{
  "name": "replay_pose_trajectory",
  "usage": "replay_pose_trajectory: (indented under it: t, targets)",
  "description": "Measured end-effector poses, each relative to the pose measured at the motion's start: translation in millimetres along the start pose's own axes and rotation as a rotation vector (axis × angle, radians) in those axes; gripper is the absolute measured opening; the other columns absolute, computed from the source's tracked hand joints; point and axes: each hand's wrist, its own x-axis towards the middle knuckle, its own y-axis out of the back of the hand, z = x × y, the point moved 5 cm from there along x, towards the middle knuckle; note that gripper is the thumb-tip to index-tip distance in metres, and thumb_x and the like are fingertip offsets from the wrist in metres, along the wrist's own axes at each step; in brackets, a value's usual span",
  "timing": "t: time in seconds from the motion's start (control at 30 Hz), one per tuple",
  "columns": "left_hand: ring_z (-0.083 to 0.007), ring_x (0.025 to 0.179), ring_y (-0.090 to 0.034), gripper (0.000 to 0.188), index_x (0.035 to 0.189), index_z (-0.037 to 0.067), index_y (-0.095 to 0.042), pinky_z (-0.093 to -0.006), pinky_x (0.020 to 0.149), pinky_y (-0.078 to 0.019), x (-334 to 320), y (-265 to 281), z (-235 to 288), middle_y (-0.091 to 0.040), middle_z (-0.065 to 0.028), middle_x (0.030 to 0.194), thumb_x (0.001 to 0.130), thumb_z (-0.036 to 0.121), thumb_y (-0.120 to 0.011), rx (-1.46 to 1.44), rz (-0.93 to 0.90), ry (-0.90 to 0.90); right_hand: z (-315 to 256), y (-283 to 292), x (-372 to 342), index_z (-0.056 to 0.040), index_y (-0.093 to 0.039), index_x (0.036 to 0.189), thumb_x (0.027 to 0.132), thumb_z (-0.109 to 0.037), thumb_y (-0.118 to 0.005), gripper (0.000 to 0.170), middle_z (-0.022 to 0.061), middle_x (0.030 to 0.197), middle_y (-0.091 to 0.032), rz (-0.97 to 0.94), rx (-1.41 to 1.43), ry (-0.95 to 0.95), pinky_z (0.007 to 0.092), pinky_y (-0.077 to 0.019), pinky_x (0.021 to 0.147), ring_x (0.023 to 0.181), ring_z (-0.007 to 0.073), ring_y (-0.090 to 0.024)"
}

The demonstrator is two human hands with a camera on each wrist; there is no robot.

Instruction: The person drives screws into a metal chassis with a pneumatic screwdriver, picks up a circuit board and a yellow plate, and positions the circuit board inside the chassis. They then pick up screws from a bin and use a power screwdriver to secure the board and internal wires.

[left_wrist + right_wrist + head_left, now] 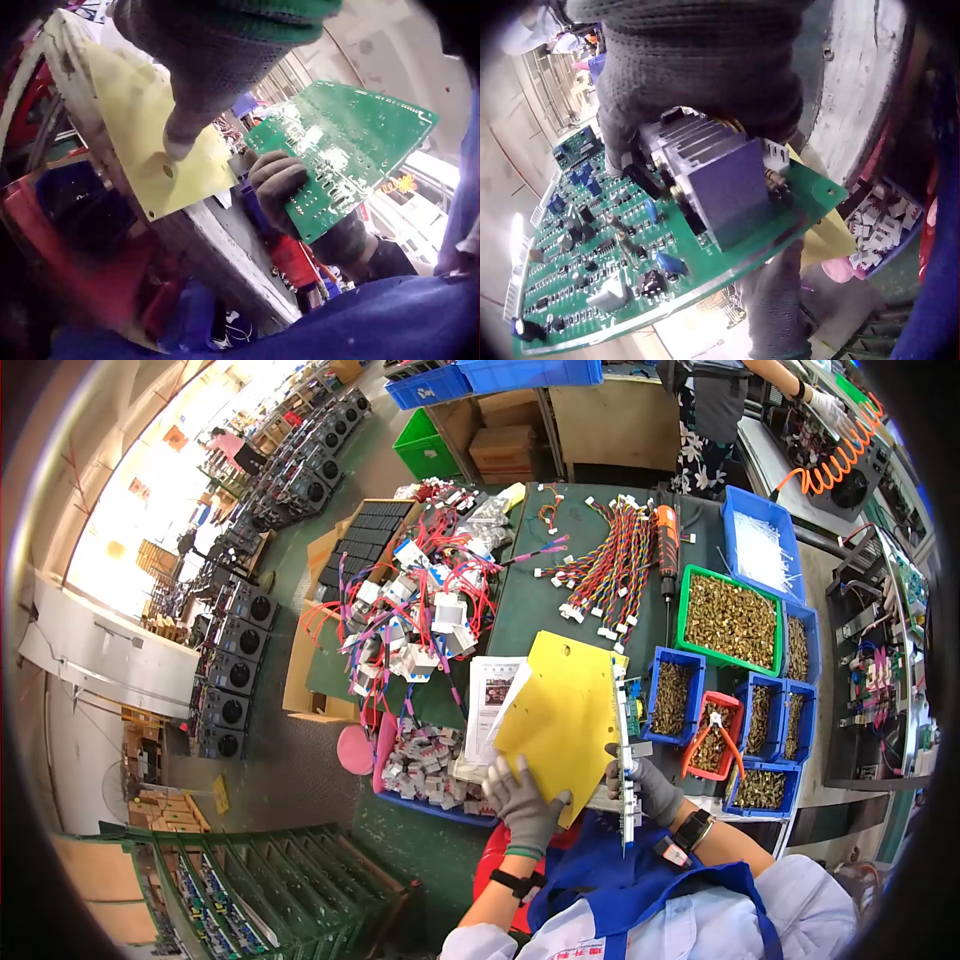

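My gloved right hand (656,792) grips a green circuit board (356,146) by its edge, held up on its side and seen nearly edge-on in the head view. In the right wrist view, a finned metal heat sink (731,195) stands on the board beside the gloved fingers, among many small parts. The gloved left hand (525,812) rests on the lower edge of a yellow sheet (560,705) with fingers spread. Its thumb lies on the sheet near a small hole in the left wrist view. Printed papers (490,695) lie partly under the sheet.
Blue, green and red bins (730,622) of brass-coloured hardware line the right side, with orange-handled cutters (713,735) on the red one. Cable bundles (625,560) and an electric screwdriver (667,540) lie at the back. Wired white connectors (420,610) are heaped left; a green rack (260,890) stands lower left.
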Motion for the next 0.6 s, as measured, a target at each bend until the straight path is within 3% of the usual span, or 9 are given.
replay_pose_trajectory:
  t: [0.1, 0.13, 0.17, 0.23, 0.27, 0.37, 0.5, 0.57, 0.6]
  targets:
    - [-0.0455, 0.134, -0.018, 0.108, 0.138, -0.001, -0.028, -0.0509, 0.110, -0.0184, -13, -1, -31, -0.022, -0.0304, 0.142, 0.057, 0.044, -0.083, -0.232, 0.109, 0.298, 7, 6, -6, -0.0053, -0.029, 0.137, 0.075, -0.030, -0.077, 0.082, 0.0059, 0.096, -0.058, 0.045, -0.038, -0.044, 0.0267, -0.0536, 0.066, 0.079, 0.0146, -0.062]
    - [-0.0414, 0.124, -0.039, 0.101, 0.138, -0.004, -0.026, -0.0471, 0.101, -0.0357, -18, -4, -38, -0.036, -0.0313, 0.133, 0.062, 0.029, -0.084, -0.189, 0.222, 0.365, 12, 12, -8, -0.0053, -0.029, 0.137, 0.075, -0.028, -0.077, 0.081, 0.0062, 0.098, -0.058, 0.029, -0.040, -0.038, 0.0274, -0.0542, 0.067, 0.079, 0.0150, -0.062]
    - [-0.0414, 0.124, -0.039, 0.101, 0.138, -0.004, -0.026, -0.0471, 0.101, -0.0357, -18, -20, -53, -0.036, -0.0313, 0.133, 0.062, 0.029, -0.084, -0.191, 0.223, 0.371, 16, 16, -10, -0.0053, -0.029, 0.137, 0.075, -0.026, -0.076, 0.080, 0.0066, 0.099, -0.058, 0.012, -0.044, -0.030, 0.0281, -0.0547, 0.069, 0.080, 0.0155, -0.062]
    - [-0.0319, 0.098, -0.060, 0.089, 0.137, -0.007, -0.023, -0.0399, 0.076, -0.0535, -21, -76, -91, -0.055, -0.0263, 0.112, 0.072, 0.016, -0.079, -1.155, 0.019, 0.723, 17, 10, -15, -0.0052, -0.030, 0.136, 0.076, -0.024, -0.076, 0.078, 0.0072, 0.100, -0.057, 0.019, -0.014, -0.043, 0.0292, -0.0552, 0.070, 0.079, 0.0153, -0.062]
    - [-0.0206, 0.073, -0.064, 0.075, 0.136, -0.009, -0.026, -0.0286, 0.051, -0.0543, -19, -61, -82, -0.063, -0.0171, 0.092, 0.079, 0.006, -0.072, -1.261, 0.067, 0.789, 13, -3, -20, -0.0054, -0.032, 0.134, 0.076, -0.023, -0.076, 0.075, 0.0073, 0.100, -0.057, 0.026, -0.015, -0.047, 0.0298, -0.0553, 0.071, 0.079, 0.0150, -0.061]
    - [-0.0171, 0.069, -0.064, 0.069, 0.135, -0.008, -0.030, -0.0270, 0.047, -0.0541, -24, -55, -90, -0.062, -0.0161, 0.091, 0.080, 0.003, -0.070, -1.400, -0.059, 0.917, 10, -4, -26, -0.0016, -0.058, 0.111, 0.079, -0.045, -0.069, 0.055, 0.0013, 0.089, -0.063, 0.110, -0.297, 0.015, 0.0241, -0.0486, 0.061, 0.071, 0.0081, -0.059]
    - [-0.0131, 0.068, -0.063, 0.034, 0.117, -0.009, -0.054, -0.0247, 0.060, -0.0557, -43, 6, -73, -0.064, -0.0098, 0.089, 0.085, -0.001, -0.061, -1.529, -0.205, 0.691, -10, -33, -48, -0.0018, -0.059, 0.109, 0.083, -0.047, -0.064, 0.053, 0.0017, 0.085, -0.061, 0.176, -0.254, 0.128, 0.0235, -0.0474, 0.061, 0.070, 0.0090, -0.057]
    - [-0.0126, 0.070, -0.063, 0.027, 0.112, -0.009, -0.057, -0.0243, 0.064, -0.0555, -44, 56, -45, -0.064, -0.0090, 0.089, 0.086, -0.002, -0.058, -1.503, -0.132, 0.632, 9, 17, -47, -0.0081, -0.038, 0.128, 0.077, -0.025, -0.076, 0.066, 0.0091, 0.111, -0.053, -0.015, 0.045, 0.011, 0.0281, -0.0532, 0.072, 0.090, 0.0138, -0.056]
    - [-0.0121, 0.072, -0.064, 0.022, 0.108, -0.009, -0.060, -0.0238, 0.067, -0.0553, -43, 77, -33, -0.065, -0.0083, 0.090, 0.088, -0.003, -0.056, -1.485, -0.048, 0.580, -2, -3, -58, -0.0083, -0.036, 0.130, 0.075, -0.033, -0.077, 0.073, 0.0121, 0.119, -0.051, 0.106, -0.055, 0.083, 0.0338, -0.0546, 0.075, 0.101, 0.0201, -0.056]
